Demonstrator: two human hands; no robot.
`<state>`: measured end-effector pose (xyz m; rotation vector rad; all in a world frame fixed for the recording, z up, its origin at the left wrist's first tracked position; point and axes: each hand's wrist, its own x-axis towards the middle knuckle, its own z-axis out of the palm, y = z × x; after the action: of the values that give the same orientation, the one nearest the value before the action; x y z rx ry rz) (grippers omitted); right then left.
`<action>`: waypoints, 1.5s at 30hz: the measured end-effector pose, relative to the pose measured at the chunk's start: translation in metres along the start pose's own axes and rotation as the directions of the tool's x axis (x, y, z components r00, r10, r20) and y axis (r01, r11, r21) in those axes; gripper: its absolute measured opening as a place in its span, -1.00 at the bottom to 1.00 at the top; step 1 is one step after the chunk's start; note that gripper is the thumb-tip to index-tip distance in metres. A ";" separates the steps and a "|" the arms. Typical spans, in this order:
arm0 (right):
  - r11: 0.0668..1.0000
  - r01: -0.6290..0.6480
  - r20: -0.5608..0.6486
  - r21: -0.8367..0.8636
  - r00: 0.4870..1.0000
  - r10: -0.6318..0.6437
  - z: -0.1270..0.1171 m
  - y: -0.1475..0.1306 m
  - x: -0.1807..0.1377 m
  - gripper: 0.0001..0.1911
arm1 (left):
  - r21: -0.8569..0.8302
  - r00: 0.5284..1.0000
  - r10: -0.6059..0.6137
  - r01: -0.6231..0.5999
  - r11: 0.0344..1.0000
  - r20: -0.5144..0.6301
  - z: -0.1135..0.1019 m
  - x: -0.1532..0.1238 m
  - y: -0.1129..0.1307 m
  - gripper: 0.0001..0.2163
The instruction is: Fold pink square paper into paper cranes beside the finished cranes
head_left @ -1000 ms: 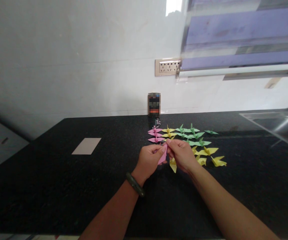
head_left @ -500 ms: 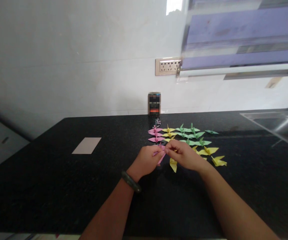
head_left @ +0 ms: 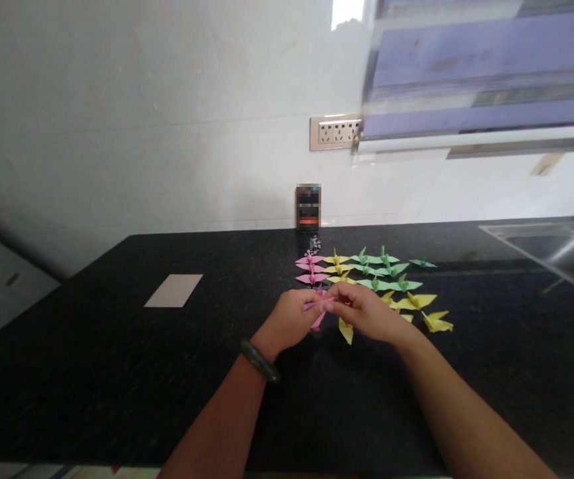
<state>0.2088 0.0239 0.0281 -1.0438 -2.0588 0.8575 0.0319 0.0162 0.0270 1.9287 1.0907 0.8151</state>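
Observation:
A small folded pink paper [head_left: 322, 303] is pinched between my two hands above the dark counter. My left hand [head_left: 294, 318], with a dark bangle on its wrist, grips it from the left with thumb and fingers. From the right, my right hand [head_left: 359, 309] holds the other end by its fingertips. Pink paper cranes [head_left: 311, 269] lie just beyond the hands. Beside them are yellow paper cranes [head_left: 337, 268] and green paper cranes [head_left: 376, 269] in rows. Another yellow crane [head_left: 346, 331] sits under my right hand, partly hidden.
A pale square sheet [head_left: 173, 291] lies on the black counter [head_left: 117, 372] at left. A phone-like device [head_left: 308, 207] leans against the wall, a small beaded thing [head_left: 315, 245] before it. More yellow cranes [head_left: 437, 322] lie right of my hand. A metal sink [head_left: 561, 246] is at far right.
My right fingers have shifted slightly left and closer to my left hand. More of the pink paper's thin edge now shows between the fingertips. The cranes on the counter stay in place.

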 end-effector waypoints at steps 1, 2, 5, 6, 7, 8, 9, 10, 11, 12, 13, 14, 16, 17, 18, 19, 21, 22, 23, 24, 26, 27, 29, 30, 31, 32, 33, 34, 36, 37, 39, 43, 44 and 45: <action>1.000 -0.016 -0.020 0.007 1.000 0.016 0.002 0.001 0.001 -0.84 | -0.036 1.000 -0.020 0.020 0.999 -0.019 0.001 0.001 -0.001 -0.76; 0.999 -0.042 -0.057 0.013 0.997 0.043 0.004 0.002 0.001 -0.84 | -0.077 0.998 -0.041 0.037 0.996 -0.052 0.002 0.001 -0.002 -0.80; 0.991 -0.119 -0.120 0.059 0.985 0.125 0.006 0.005 0.003 -0.82 | -0.225 0.980 -0.104 0.065 0.972 -0.170 0.004 0.004 -0.003 -0.67; 0.988 -0.136 -0.120 0.074 0.982 0.144 0.006 0.004 0.003 -0.83 | -0.273 0.974 -0.127 0.071 0.959 -0.190 0.004 0.005 -0.003 -0.62; 0.986 -0.144 -0.115 0.085 0.981 0.153 0.005 0.004 0.003 -0.83 | -0.314 0.970 -0.145 0.079 0.946 -0.193 0.004 0.005 -0.003 -0.59; 0.985 -0.145 -0.107 0.092 0.982 0.155 0.005 0.003 0.003 -0.83 | -0.343 0.970 -0.158 0.088 0.935 -0.183 0.004 0.005 -0.002 -0.58; 0.985 -0.140 -0.104 0.100 0.983 0.150 0.005 0.002 0.003 -0.84 | -0.356 0.973 -0.162 0.094 0.930 -0.166 0.004 0.005 -0.001 -0.57; 0.986 -0.127 -0.103 0.112 0.985 0.138 0.006 0.001 0.002 -0.84 | -0.357 0.978 -0.155 0.095 0.929 -0.143 0.004 0.004 -0.001 -0.57; 0.986 -0.110 -0.107 0.126 0.987 0.123 0.006 0.001 0.002 -0.80 | -0.350 0.983 -0.140 0.092 0.932 -0.115 0.005 0.003 0.000 -0.54; 0.987 -0.089 -0.113 0.136 0.988 0.105 0.007 0.001 0.003 -0.75 | -0.340 0.988 -0.124 0.087 0.936 -0.089 0.005 0.002 0.000 -0.50; 0.988 -0.069 -0.111 0.136 0.990 0.085 0.008 0.001 0.003 -0.71 | -0.333 0.992 -0.109 0.081 0.940 -0.066 0.005 0.001 0.000 -0.45; 0.992 -0.054 -0.113 0.116 0.991 0.067 0.009 0.002 0.003 -0.72 | -0.324 0.994 -0.095 0.072 0.943 -0.054 0.005 0.000 0.001 -0.38; 0.997 -0.029 -0.111 0.064 0.993 0.036 0.011 0.004 0.005 -0.74 | -0.287 0.996 -0.063 0.042 0.957 -0.066 0.005 -0.001 0.002 -0.29; 0.999 -0.020 -0.113 0.046 0.993 0.025 0.012 0.005 0.005 -0.75 | -0.255 0.995 -0.045 0.021 0.967 -0.088 0.005 -0.001 0.002 -0.26; 0.999 -0.015 -0.116 0.042 0.993 0.019 0.012 0.005 0.006 -0.74 | -0.220 0.993 -0.027 0.001 0.976 -0.116 0.004 -0.001 0.002 -0.26; 0.999 -0.017 -0.113 0.051 0.993 0.023 0.013 0.006 0.006 -0.74 | -0.186 0.990 -0.009 -0.018 0.982 -0.143 0.004 -0.001 0.002 -0.26; 0.995 -0.049 -0.102 0.088 0.993 0.058 0.013 0.006 0.006 -0.78 | -0.148 0.981 0.017 -0.046 0.988 -0.193 0.004 0.000 0.002 -0.26; 0.991 -0.075 -0.112 0.114 0.990 0.088 0.013 0.005 0.007 -0.81 | -0.148 0.976 0.025 -0.058 0.987 -0.215 0.004 0.001 0.001 -0.27; 0.983 -0.105 -0.136 0.149 0.983 0.125 0.013 0.004 0.007 -0.83 | -0.165 0.971 0.026 -0.067 0.984 -0.238 0.004 0.002 0.001 -0.27; 0.971 -0.133 -0.173 0.198 0.970 0.169 0.014 0.003 0.007 -0.83 | -0.201 0.964 0.017 -0.073 0.977 -0.266 0.005 0.003 0.001 -0.28; 0.925 -0.170 -0.271 0.340 0.924 0.269 0.015 0.001 0.008 -0.82 | -0.334 0.945 -0.051 -0.063 0.940 -0.322 0.006 0.005 0.003 -0.32; 0.893 -0.173 -0.306 0.416 0.898 0.317 0.016 -0.001 0.008 -0.81 | -0.416 0.935 -0.105 -0.049 0.908 -0.340 0.007 0.006 0.004 -0.35; 0.825 -0.150 -0.335 0.544 0.863 0.378 0.021 -0.003 0.009 -0.79 | -0.555 0.915 -0.218 -0.007 0.832 -0.339 0.008 0.007 0.007 -0.47; 0.802 -0.133 -0.338 0.583 0.858 0.387 0.024 -0.003 0.009 -0.79 | -0.594 0.909 -0.256 0.013 0.804 -0.328 0.009 0.008 0.009 -0.56; 0.787 -0.119 -0.334 0.605 0.860 0.387 0.027 -0.004 0.010 -0.79 | -0.614 0.904 -0.281 0.026 0.789 -0.322 0.010 0.008 0.011 -0.64; 0.783 -0.115 -0.330 0.612 0.862 0.385 0.030 -0.004 0.010 -0.79 | -0.620 0.897 -0.294 0.030 0.784 -0.329 0.010 0.008 0.012 -0.72; 0.787 -0.118 -0.325 0.605 0.866 0.380 0.034 -0.004 0.009 -0.79 | -0.616 0.888 -0.301 0.025 0.787 -0.348 0.011 0.008 0.013 -0.77; 0.798 -0.123 -0.328 0.591 0.867 0.376 0.037 -0.004 0.009 -0.79 | -0.607 0.877 -0.302 0.015 0.795 -0.374 0.012 0.008 0.014 -0.80; 0.823 -0.137 -0.336 0.552 0.866 0.370 0.042 -0.005 0.008 -0.79 | -0.585 0.852 -0.299 -0.010 0.811 -0.429 0.013 0.008 0.013 -0.83; 0.833 -0.145 -0.341 0.534 0.865 0.369 0.044 -0.005 0.007 -0.79 | -0.579 0.845 -0.295 -0.022 0.815 -0.447 0.014 0.008 0.012 -0.84; 0.846 -0.160 -0.340 0.509 0.865 0.369 0.047 -0.007 0.006 -0.79 | -0.584 0.837 -0.286 -0.049 0.810 -0.467 0.015 0.009 0.010 -0.84; 0.854 -0.175 -0.333 0.489 0.868 0.369 0.049 -0.009 0.005 -0.79 | -0.625 0.828 -0.294 -0.085 0.776 -0.478 0.016 0.009 0.008 -0.74; 0.855 -0.175 -0.333 0.487 0.868 0.367 0.049 -0.010 0.005 -0.79 | -0.620 0.830 -0.290 -0.083 0.780 -0.476 0.016 0.009 0.009 -0.75; 0.856 -0.175 -0.332 0.487 0.869 0.367 0.049 -0.010 0.005 -0.79 | -0.604 0.832 -0.281 -0.079 0.793 -0.478 0.016 0.009 0.009 -0.79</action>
<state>0.1633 0.0115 0.0096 -1.1575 -1.2886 1.0793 0.0523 0.0162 0.0279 1.0913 1.0615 1.5063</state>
